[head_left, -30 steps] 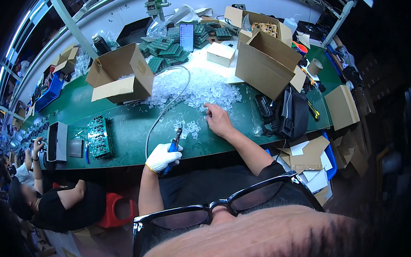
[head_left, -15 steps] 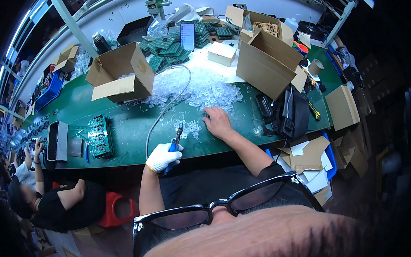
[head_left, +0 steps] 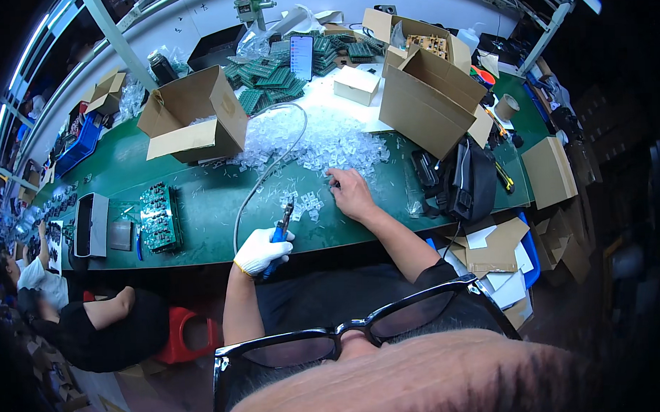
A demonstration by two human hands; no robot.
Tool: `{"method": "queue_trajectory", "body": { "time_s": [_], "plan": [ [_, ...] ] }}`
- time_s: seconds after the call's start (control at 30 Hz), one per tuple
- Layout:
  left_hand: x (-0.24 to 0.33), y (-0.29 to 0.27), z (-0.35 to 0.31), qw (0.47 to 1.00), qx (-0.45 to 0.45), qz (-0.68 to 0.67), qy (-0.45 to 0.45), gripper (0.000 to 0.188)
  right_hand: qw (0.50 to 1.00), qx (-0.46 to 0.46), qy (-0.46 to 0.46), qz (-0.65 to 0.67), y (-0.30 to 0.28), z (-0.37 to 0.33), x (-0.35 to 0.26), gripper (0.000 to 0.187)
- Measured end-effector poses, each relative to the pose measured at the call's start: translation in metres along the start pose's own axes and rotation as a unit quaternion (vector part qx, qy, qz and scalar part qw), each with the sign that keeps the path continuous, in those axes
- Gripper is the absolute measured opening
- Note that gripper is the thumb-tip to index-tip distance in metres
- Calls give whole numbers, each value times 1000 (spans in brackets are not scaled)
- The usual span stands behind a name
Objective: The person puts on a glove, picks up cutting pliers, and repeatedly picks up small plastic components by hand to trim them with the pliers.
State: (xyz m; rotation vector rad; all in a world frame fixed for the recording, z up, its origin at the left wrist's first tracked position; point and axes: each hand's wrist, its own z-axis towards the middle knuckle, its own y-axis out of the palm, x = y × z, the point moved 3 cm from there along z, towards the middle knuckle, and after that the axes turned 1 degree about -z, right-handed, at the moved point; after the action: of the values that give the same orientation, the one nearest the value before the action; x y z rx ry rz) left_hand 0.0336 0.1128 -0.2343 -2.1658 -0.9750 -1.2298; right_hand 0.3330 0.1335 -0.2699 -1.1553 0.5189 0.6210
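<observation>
My left hand (head_left: 256,253), in a white glove, is closed around blue-handled nippers (head_left: 279,234). Their dark jaws point up and away from me. Just past the tip lies a small group of clear plastic pieces (head_left: 309,204) on the green table. My bare right hand (head_left: 354,196) is at the near edge of a large heap of clear plastic pieces (head_left: 298,134). Its fingers are bent together, and whatever is between the fingertips is too small to make out. A grey hose (head_left: 251,193) arches from the heap down toward my gloved hand.
Cardboard boxes (head_left: 210,116) (head_left: 428,104) flank the heap, with green circuit boards (head_left: 271,81) and a phone (head_left: 301,58) behind. A black bag (head_left: 466,183) lies right. Populated boards (head_left: 160,218) and a grey bin (head_left: 92,226) stand left. Another person (head_left: 109,323) sits at far left.
My right hand has shifted slightly away from me and to the right. My left hand and the nippers stay nearly in place. The person at far left has lowered a raised arm and leaned.
</observation>
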Motion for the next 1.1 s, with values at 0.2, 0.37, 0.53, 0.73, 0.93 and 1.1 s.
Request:
{"method": "queue_trajectory", "body": {
  "time_s": [0.2, 0.37, 0.53, 0.73, 0.93, 1.1],
  "plan": [
    [-7, -3, 2, 1000, -15, -3, 5, 41, 955, -34, 105, 275, 15, -6, -8, 49],
    [-6, -2, 3, 998, -39, 42, 5, 44, 828, -86, 159, 531, 31, -11, -24, 57],
    [-4, 0, 0, 998, -40, 38, -8, 44, 789, -103, 192, 575, 35, -13, -32, 62],
    [-3, -2, 0, 998, -48, 35, -15, 45, 796, -118, 206, 557, 28, -9, -37, 76],
    [-5, -2, 1, 998, -54, 31, -18, 45, 810, -131, 213, 530, 24, -6, -39, 83],
    [1, 2, 0, 998, -41, 35, -12, 40, 832, -140, 208, 495, 25, -4, -36, 85]
  ]
}}
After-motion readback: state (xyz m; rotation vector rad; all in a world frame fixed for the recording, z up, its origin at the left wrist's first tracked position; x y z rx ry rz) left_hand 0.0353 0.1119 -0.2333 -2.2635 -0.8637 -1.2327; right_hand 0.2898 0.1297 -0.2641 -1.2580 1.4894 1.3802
